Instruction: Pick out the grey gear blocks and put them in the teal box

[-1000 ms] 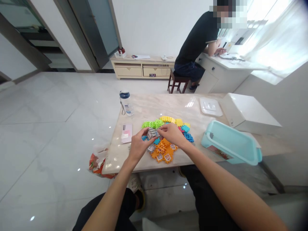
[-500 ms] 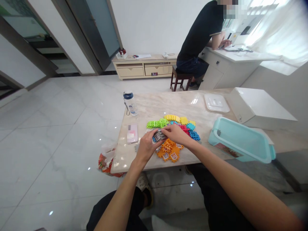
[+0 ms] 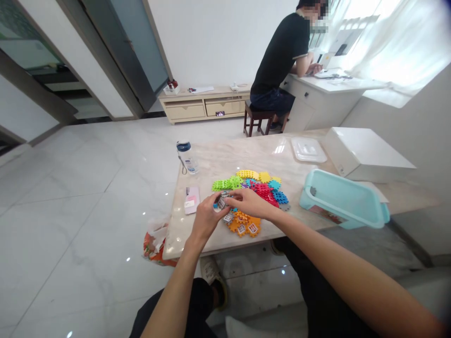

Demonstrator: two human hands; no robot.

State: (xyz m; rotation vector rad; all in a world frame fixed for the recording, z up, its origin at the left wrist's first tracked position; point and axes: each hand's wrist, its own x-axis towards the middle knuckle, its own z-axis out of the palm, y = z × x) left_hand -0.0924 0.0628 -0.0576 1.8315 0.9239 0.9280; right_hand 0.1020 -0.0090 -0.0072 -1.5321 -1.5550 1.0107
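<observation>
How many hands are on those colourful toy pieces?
2: the left hand and right hand, both holding a small grey tile stack beside the pile of plastic tiles.

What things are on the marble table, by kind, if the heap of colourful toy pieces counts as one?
Heap of interlocking plastic toy pieces: 1
Water bottle: 1
Translucent white plastic lid: 1
White box: 1
Teal plastic tub: 1
Pink packet: 1
Total: 6

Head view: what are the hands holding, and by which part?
A small grey window-printed toy building tile, gripped at its edges by the fingers of the left hand and right hand.
</observation>
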